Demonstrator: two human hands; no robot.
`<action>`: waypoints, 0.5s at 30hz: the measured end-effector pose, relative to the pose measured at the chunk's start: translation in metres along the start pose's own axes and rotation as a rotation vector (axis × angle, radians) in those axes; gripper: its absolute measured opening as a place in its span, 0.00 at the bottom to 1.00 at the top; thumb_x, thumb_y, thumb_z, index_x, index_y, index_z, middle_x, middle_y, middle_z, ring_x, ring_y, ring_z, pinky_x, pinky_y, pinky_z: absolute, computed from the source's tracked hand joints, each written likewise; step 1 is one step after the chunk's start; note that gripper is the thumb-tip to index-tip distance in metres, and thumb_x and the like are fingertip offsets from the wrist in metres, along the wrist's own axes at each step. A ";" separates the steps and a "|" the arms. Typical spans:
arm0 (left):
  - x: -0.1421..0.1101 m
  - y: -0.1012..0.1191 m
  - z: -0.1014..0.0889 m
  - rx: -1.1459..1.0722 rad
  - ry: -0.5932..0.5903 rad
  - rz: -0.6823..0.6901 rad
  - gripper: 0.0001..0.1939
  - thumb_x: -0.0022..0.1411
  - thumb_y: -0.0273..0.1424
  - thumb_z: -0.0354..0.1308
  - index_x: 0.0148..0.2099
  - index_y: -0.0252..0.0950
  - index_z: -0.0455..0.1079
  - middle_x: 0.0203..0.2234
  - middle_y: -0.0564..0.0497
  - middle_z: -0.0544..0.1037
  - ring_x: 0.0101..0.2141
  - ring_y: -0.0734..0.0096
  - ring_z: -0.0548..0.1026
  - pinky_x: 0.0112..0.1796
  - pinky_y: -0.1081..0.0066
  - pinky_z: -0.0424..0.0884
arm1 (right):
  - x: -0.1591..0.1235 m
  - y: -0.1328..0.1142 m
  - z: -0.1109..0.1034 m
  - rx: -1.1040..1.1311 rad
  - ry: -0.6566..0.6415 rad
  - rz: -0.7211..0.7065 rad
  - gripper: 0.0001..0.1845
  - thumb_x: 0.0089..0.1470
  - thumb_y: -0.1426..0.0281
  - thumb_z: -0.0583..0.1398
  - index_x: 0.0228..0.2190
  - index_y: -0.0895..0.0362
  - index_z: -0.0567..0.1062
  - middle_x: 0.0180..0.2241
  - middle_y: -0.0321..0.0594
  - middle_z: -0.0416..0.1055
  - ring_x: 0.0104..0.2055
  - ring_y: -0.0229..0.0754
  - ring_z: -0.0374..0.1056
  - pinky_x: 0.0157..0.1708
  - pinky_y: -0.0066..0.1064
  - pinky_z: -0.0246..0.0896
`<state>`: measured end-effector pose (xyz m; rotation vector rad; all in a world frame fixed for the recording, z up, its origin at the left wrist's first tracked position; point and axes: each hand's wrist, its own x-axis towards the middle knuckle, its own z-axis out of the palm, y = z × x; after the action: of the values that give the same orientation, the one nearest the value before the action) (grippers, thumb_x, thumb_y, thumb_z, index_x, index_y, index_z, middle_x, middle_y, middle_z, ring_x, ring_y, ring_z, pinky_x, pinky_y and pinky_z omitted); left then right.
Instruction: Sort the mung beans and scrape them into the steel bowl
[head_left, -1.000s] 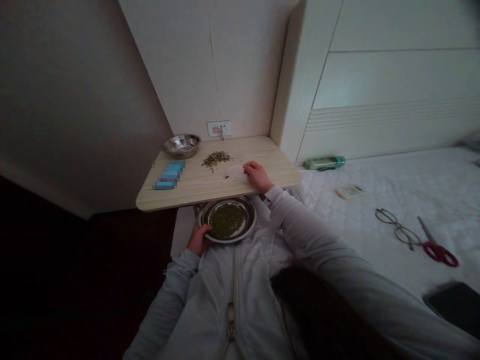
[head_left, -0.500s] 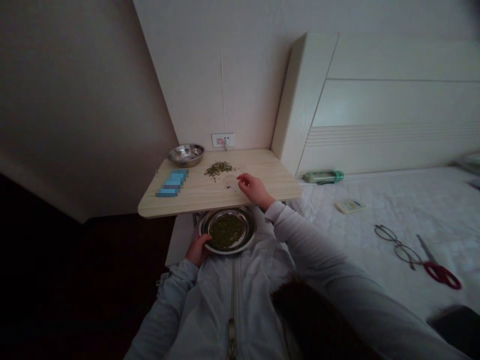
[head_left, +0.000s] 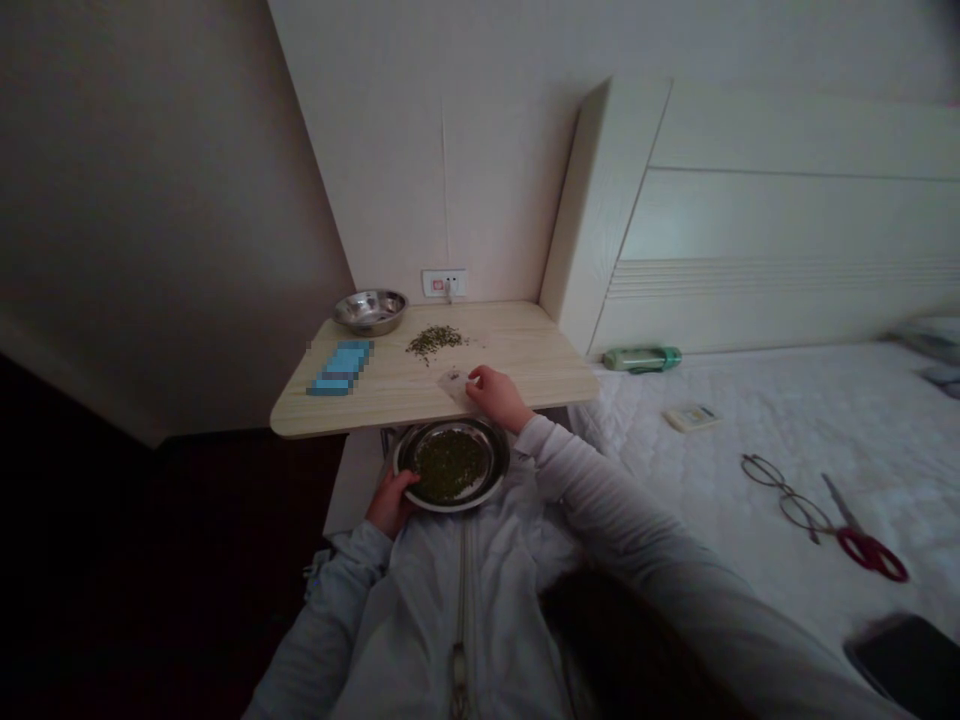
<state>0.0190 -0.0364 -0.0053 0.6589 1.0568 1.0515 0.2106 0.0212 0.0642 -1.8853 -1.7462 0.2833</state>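
Note:
My left hand (head_left: 391,500) grips the left rim of a steel bowl (head_left: 501,468), its thumb over the edge. The bowl rests at my lap just below the table's front edge. Small green grains or seeds (head_left: 448,462) cover much of its bottom. Over the front of the table, my right hand (head_left: 496,394) pinches the right side of a small, thin, see-through piece (head_left: 452,382), perhaps plastic. A few dark bits show on that piece. Behind it lies a loose pile of similar green grains (head_left: 436,341) on the wooden tabletop (head_left: 390,392).
A second steel bowl (head_left: 371,312) stands at the table's back left, near a blurred blue object (head_left: 341,368). On the bed (head_left: 645,480) to the right lie a green bottle (head_left: 642,359), a small pale box (head_left: 691,417), glasses (head_left: 786,492), red-handled scissors (head_left: 870,550) and a dark object (head_left: 907,655).
My right hand has come slightly nearer and left, its fingers now closed on the see-through piece, which has shifted toward the table's front. The left hand still holds the bowl.

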 end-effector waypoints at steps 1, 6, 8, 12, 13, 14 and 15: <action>0.000 0.000 0.000 -0.005 -0.004 -0.007 0.21 0.38 0.21 0.53 0.39 0.35 0.66 0.20 0.53 0.73 0.27 0.63 0.73 0.23 0.70 0.69 | 0.001 0.004 -0.002 0.002 0.005 0.012 0.14 0.47 0.68 0.52 0.37 0.59 0.70 0.30 0.42 0.72 0.32 0.38 0.65 0.31 0.27 0.54; -0.003 0.001 0.000 0.006 -0.015 -0.031 0.18 0.38 0.22 0.54 0.37 0.36 0.66 0.23 0.53 0.74 0.28 0.65 0.73 0.22 0.71 0.68 | 0.004 0.019 -0.009 -0.015 0.025 0.053 0.15 0.46 0.69 0.52 0.36 0.59 0.71 0.29 0.42 0.72 0.32 0.38 0.65 0.31 0.27 0.54; -0.003 0.001 0.000 0.016 -0.012 -0.028 0.16 0.38 0.22 0.54 0.35 0.36 0.66 0.22 0.53 0.73 0.27 0.65 0.73 0.21 0.72 0.67 | 0.005 0.025 -0.011 -0.027 0.021 0.062 0.15 0.46 0.69 0.52 0.36 0.59 0.71 0.29 0.42 0.72 0.32 0.38 0.66 0.31 0.27 0.55; -0.002 0.000 -0.001 0.013 0.005 -0.046 0.15 0.38 0.22 0.55 0.34 0.36 0.65 0.20 0.54 0.73 0.25 0.66 0.72 0.20 0.72 0.67 | 0.008 0.036 -0.018 -0.055 0.004 0.072 0.14 0.46 0.69 0.53 0.36 0.59 0.72 0.32 0.44 0.72 0.33 0.39 0.66 0.33 0.27 0.55; -0.001 0.000 -0.001 0.016 0.009 -0.052 0.15 0.38 0.22 0.54 0.34 0.36 0.65 0.20 0.55 0.72 0.24 0.67 0.72 0.20 0.73 0.66 | 0.010 0.039 -0.020 -0.063 -0.002 0.073 0.14 0.46 0.69 0.53 0.35 0.59 0.72 0.33 0.44 0.72 0.34 0.39 0.66 0.33 0.27 0.56; -0.001 0.000 -0.001 0.018 0.012 -0.054 0.16 0.39 0.22 0.54 0.35 0.36 0.65 0.20 0.55 0.72 0.23 0.68 0.72 0.19 0.73 0.66 | 0.012 0.042 -0.022 -0.070 -0.010 0.073 0.14 0.46 0.69 0.53 0.35 0.59 0.72 0.33 0.44 0.72 0.34 0.39 0.66 0.34 0.27 0.56; -0.001 0.000 -0.001 0.017 0.015 -0.049 0.16 0.39 0.21 0.54 0.36 0.36 0.65 0.20 0.55 0.72 0.23 0.69 0.72 0.18 0.74 0.66 | 0.014 0.044 -0.023 -0.075 -0.018 0.071 0.14 0.46 0.69 0.53 0.36 0.59 0.72 0.33 0.44 0.72 0.34 0.39 0.66 0.34 0.27 0.56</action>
<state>0.0183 -0.0375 -0.0052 0.6368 1.0912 1.0076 0.2620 0.0290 0.0633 -2.0069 -1.7268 0.2656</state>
